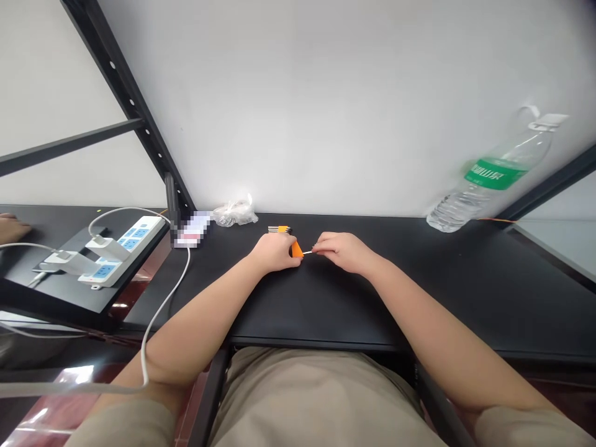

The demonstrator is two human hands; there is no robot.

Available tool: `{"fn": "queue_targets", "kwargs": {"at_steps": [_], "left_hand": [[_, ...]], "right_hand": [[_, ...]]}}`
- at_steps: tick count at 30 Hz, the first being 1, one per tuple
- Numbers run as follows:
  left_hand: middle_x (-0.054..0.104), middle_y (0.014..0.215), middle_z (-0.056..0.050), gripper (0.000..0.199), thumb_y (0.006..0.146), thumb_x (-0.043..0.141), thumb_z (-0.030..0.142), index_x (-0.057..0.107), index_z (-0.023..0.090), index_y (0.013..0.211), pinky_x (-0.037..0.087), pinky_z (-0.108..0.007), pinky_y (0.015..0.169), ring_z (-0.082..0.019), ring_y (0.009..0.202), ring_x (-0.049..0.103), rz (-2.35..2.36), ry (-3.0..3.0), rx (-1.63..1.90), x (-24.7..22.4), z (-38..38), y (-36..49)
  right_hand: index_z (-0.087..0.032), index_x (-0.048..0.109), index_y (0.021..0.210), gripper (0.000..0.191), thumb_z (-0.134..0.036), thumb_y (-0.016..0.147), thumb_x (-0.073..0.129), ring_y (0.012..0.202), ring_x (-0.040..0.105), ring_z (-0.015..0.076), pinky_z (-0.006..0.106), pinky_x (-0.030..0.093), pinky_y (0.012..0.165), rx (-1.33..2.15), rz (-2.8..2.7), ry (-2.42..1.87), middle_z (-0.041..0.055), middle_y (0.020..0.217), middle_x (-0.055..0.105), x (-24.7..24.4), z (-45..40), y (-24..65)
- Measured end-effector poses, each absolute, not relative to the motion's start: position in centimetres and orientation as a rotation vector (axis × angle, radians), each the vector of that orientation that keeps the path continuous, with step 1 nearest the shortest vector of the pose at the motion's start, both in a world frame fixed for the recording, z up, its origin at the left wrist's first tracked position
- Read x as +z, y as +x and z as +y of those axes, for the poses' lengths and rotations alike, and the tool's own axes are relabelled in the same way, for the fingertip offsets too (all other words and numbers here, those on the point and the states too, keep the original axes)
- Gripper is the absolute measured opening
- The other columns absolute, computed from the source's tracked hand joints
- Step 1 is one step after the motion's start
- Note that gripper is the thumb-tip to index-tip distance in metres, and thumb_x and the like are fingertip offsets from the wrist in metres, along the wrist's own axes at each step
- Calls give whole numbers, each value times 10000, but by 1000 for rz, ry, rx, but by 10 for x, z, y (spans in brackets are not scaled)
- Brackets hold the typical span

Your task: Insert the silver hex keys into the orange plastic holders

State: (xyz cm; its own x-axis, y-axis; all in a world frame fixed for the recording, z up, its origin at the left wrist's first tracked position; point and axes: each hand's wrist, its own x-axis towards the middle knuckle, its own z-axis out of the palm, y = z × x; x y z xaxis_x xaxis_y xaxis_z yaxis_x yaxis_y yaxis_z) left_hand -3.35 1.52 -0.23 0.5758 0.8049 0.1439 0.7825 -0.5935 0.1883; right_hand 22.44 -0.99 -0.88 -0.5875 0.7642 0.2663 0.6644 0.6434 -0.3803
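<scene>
Left hand (275, 252) clamps an orange piece (297, 249); right hand (348, 252) pinches a white stick (307, 252), between front and back edges of the counter (321, 310).

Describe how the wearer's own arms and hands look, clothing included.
The left hand and right hand are bare, with no gloves, watch or bracelet showing. The forearms are uncovered up to plain khaki sleeves near the elbows. A white cable crosses in front of the left arm.
</scene>
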Motion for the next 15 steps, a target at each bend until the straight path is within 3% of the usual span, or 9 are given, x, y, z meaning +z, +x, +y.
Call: {"fn": "queue_targets", "kwargs": {"at_steps": [8, 15], "left_hand": [[707, 885, -76, 334, 793, 688, 541, 682, 209, 822, 459, -327, 654, -243, 814, 662, 1363, 2685, 292, 1, 14, -35], [696, 839, -79, 338, 778, 693, 543, 676, 206, 781, 451, -344, 635, -252, 775, 655, 1370, 2688, 294, 0, 15, -35]], "right_hand": [[-312, 818, 1093, 295, -346, 1004, 539, 877, 685, 202, 358, 546, 796, 503, -2357, -1139, 38, 1102, 734, -10, -6, 230], [-321, 817, 1105, 306, -296, 997, 532, 878, 681, 198, 358, 537, 801, 477, -2423, -1133, 37, 1111, 722, -12, -6, 229]]}}
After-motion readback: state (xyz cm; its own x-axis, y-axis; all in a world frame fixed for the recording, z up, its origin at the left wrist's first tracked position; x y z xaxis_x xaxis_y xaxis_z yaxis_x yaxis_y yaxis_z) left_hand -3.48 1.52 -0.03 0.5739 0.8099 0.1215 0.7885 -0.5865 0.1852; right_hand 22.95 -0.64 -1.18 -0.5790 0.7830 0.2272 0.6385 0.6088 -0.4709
